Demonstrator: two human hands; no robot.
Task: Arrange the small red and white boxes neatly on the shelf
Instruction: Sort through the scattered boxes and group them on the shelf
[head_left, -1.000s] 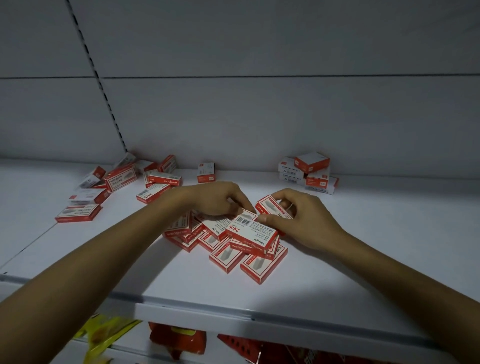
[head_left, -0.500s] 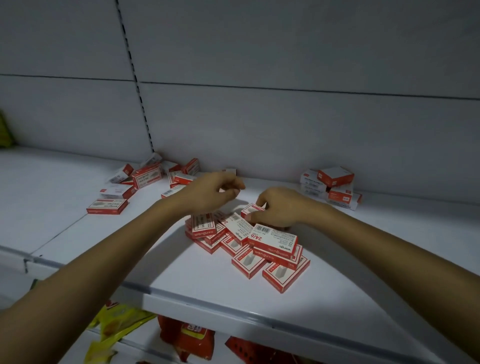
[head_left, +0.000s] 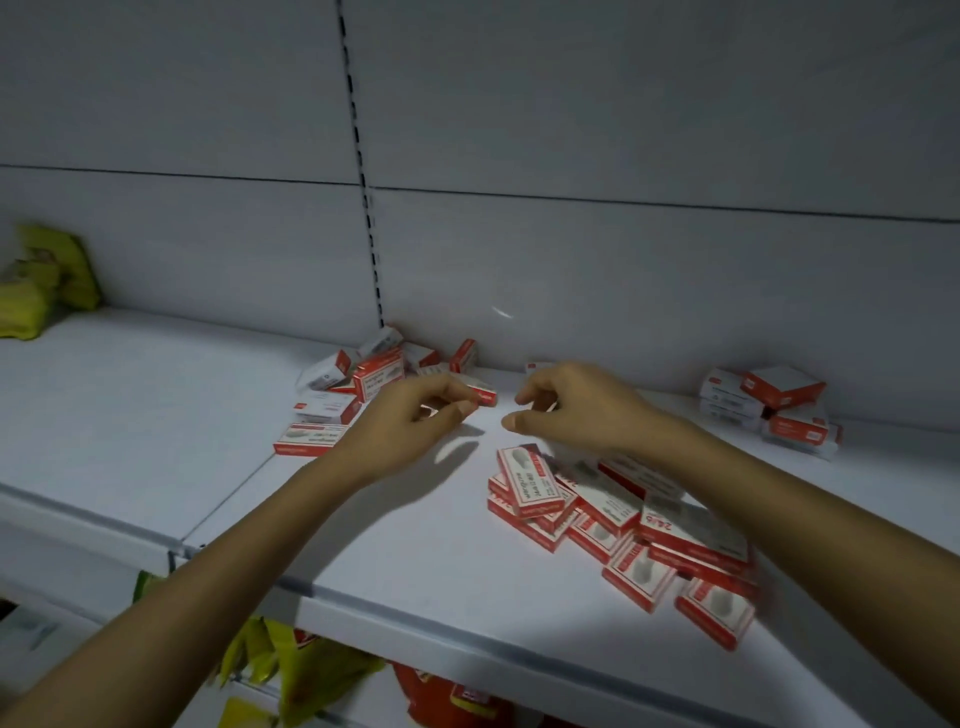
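Box pile (head_left: 602, 512) just beneath right hand (head_left: 582, 410) (fingers (head_left: 527, 396) loosely curled)

"24/6" on one red and white box (head_left: 693, 532); other print too blurred

A grey panelled back wall (head_left: 623, 130) is rising behind the white shelf (head_left: 156, 415), a slotted upright (head_left: 363, 208) running down its seam. Dim light is pooling brighter at the shelf's middle. Yellow packets (head_left: 36, 291) are sitting far left, and more packets (head_left: 311, 670) are showing below.
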